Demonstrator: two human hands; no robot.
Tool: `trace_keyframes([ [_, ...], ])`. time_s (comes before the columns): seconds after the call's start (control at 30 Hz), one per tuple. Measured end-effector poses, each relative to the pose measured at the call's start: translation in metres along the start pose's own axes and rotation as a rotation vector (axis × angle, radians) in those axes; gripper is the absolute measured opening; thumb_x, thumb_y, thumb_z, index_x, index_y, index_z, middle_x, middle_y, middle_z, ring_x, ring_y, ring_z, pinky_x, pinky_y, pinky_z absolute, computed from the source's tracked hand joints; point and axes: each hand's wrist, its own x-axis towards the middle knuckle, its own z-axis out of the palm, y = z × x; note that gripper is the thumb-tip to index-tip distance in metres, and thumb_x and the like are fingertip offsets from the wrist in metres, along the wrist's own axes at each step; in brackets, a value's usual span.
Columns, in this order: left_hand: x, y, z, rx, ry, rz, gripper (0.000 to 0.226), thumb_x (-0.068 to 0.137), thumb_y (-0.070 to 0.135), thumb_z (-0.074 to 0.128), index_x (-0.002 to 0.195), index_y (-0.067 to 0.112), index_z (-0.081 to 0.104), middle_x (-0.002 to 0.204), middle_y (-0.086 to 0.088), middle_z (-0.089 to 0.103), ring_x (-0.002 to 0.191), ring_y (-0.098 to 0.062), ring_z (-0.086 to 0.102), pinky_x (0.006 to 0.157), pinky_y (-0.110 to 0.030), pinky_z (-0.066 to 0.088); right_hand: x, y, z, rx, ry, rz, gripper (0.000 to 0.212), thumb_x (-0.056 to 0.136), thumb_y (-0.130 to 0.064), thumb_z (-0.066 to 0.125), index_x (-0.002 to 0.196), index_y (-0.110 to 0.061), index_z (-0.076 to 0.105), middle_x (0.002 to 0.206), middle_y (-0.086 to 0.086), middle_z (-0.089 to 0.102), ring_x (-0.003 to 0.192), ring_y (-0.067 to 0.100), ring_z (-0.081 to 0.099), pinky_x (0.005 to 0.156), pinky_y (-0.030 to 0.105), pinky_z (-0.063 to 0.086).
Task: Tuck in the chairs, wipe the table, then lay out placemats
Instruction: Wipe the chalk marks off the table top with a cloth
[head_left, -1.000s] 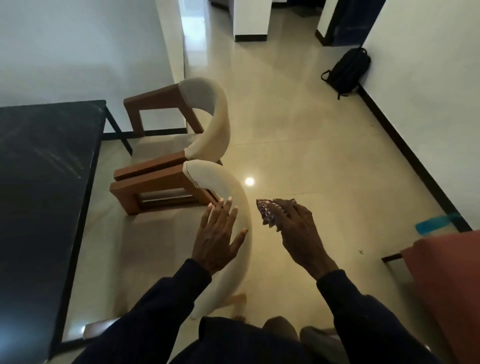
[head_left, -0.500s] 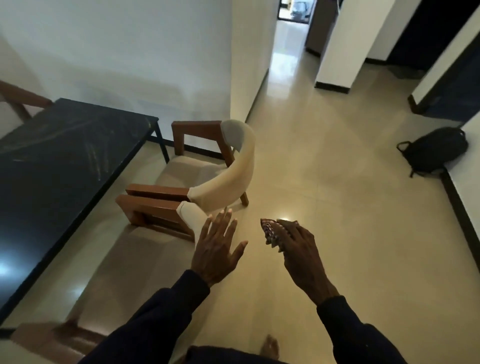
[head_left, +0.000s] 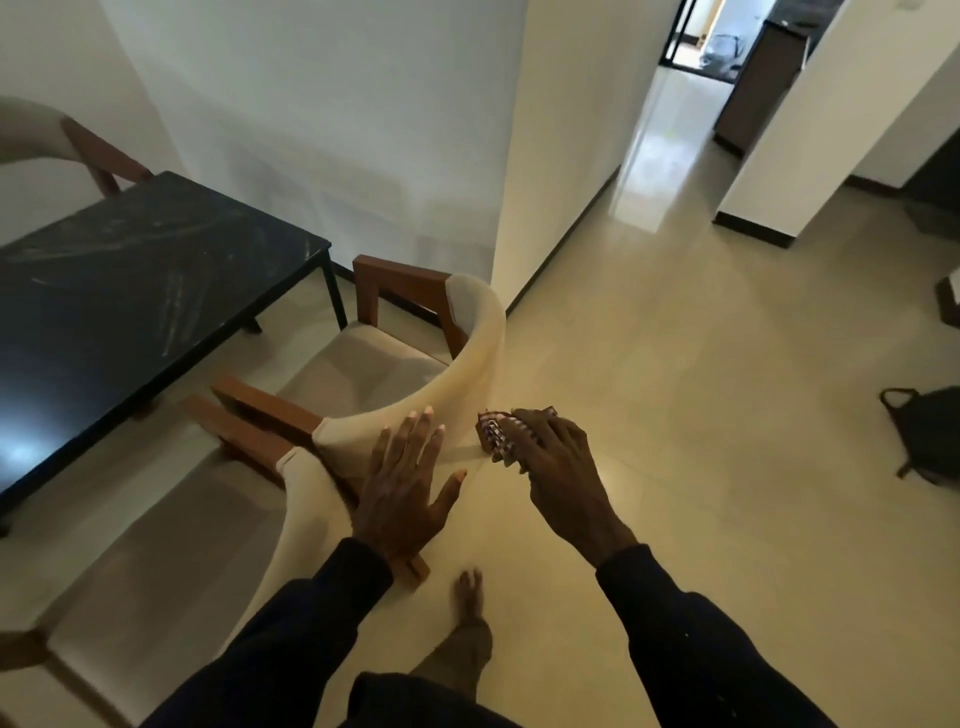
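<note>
1. Chairs first: two cream-backed wooden chairs are seen side by side along the right edge of the black table. Both are pulled out from it, with their seats facing it. The farther chair is parked by the table's far right corner. The nearer chair is set just beside it, with the wooden arms close together
2. On to the hands: the left hand is held flat with fingers straight and spread, thumb stuck out to the right, nothing held. Its fingertips are seen over the lower curve of the farther chair's backrest, but whether the backrest is actually touched can't be told from this angle
3. The right hand is curled round a bunched patterned cloth, which is gripped under the fingers. The cloth pokes out on the left side, right next to the farther chair's back
4. The table top is seen as dark and streaky, with a bright reflection at its near left
5. A third chair is glimpsed at the far left beyond the table, partly cut off
6. A dark backpack is left on the glossy floor at the right, well apart from the chairs. A bare foot is planted between the two dark sleeves
</note>
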Motion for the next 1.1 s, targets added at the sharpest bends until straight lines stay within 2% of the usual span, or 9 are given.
trace_keyframes([
  [0.13,0.068,-0.001,0.036,0.027,-0.011,-0.035,0.068,0.107,0.056,0.041,0.154,0.008,0.05,0.166,-0.019,0.041,0.156,-0.037,0.035,0.127,-0.063,0.027,0.064,0.057,0.003,0.002,-0.03,-0.038,0.073,0.085,0.006,0.074,0.152,-0.016,0.054,0.155,0.012,0.054,0.147,0.036,0.047,0.119,0.056,0.039],
  [0.3,0.171,-0.003,0.066,0.014,0.037,-0.092,0.067,0.106,0.056,0.044,0.153,0.009,0.052,0.165,-0.017,0.042,0.156,-0.035,0.035,0.128,-0.06,0.024,0.153,0.127,-0.006,0.026,-0.038,-0.107,0.065,0.086,-0.004,0.069,0.149,-0.016,0.057,0.151,0.013,0.058,0.144,0.038,0.051,0.117,0.057,0.04],
  [0.43,0.244,-0.006,0.082,0.02,0.055,-0.136,0.07,0.107,0.059,0.038,0.153,0.009,0.052,0.164,-0.017,0.043,0.155,-0.036,0.038,0.128,-0.06,0.026,0.223,0.178,-0.007,0.036,-0.007,-0.154,0.07,0.084,0.004,0.074,0.149,-0.016,0.057,0.15,0.013,0.058,0.144,0.035,0.049,0.118,0.05,0.034],
  [0.53,0.296,-0.012,0.098,0.034,0.082,-0.175,0.07,0.108,0.062,0.034,0.153,0.011,0.05,0.165,-0.017,0.043,0.154,-0.037,0.04,0.125,-0.064,0.029,0.282,0.221,-0.001,0.058,-0.039,-0.216,0.077,0.081,0.009,0.079,0.149,-0.016,0.056,0.152,0.014,0.057,0.144,0.037,0.049,0.118,0.056,0.041],
  [0.6,0.32,-0.015,0.11,0.053,0.081,-0.22,0.07,0.108,0.062,0.034,0.154,0.011,0.049,0.166,-0.017,0.042,0.155,-0.037,0.038,0.126,-0.063,0.028,0.313,0.242,0.006,0.064,-0.058,-0.248,0.079,0.08,0.01,0.081,0.149,-0.016,0.056,0.152,0.015,0.057,0.144,0.039,0.05,0.117,0.059,0.042],
  [0.8,0.405,-0.018,0.15,0.154,0.096,-0.404,0.07,0.109,0.06,0.034,0.155,0.01,0.048,0.166,-0.016,0.04,0.157,-0.034,0.034,0.13,-0.055,0.018,0.424,0.315,0.028,0.103,-0.13,-0.435,0.081,0.08,0.011,0.081,0.151,-0.017,0.054,0.153,0.013,0.055,0.145,0.036,0.048,0.119,0.055,0.039],
  [0.9,0.442,-0.004,0.158,0.189,0.142,-0.515,0.07,0.109,0.059,0.031,0.155,0.009,0.048,0.167,-0.017,0.039,0.156,-0.033,0.034,0.13,-0.056,0.021,0.469,0.342,0.03,0.164,-0.168,-0.552,0.081,0.081,0.011,0.078,0.151,-0.019,0.052,0.153,0.012,0.054,0.145,0.034,0.047,0.119,0.052,0.036],
  [1.0,0.474,0.002,0.167,0.217,0.179,-0.613,0.071,0.11,0.06,0.029,0.156,0.009,0.047,0.166,-0.017,0.04,0.157,-0.033,0.034,0.129,-0.058,0.024,0.518,0.361,0.033,0.194,-0.205,-0.675,0.082,0.08,0.013,0.078,0.151,-0.017,0.052,0.153,0.013,0.055,0.144,0.037,0.05,0.117,0.059,0.044],
  [1.1,0.494,-0.003,0.173,0.232,0.217,-0.708,0.07,0.111,0.06,0.028,0.157,0.009,0.044,0.167,-0.016,0.039,0.158,-0.032,0.033,0.129,-0.058,0.024,0.556,0.368,0.049,0.224,-0.255,-0.728,0.081,0.081,0.013,0.076,0.152,-0.017,0.051,0.154,0.015,0.054,0.145,0.039,0.05,0.117,0.061,0.044],
])
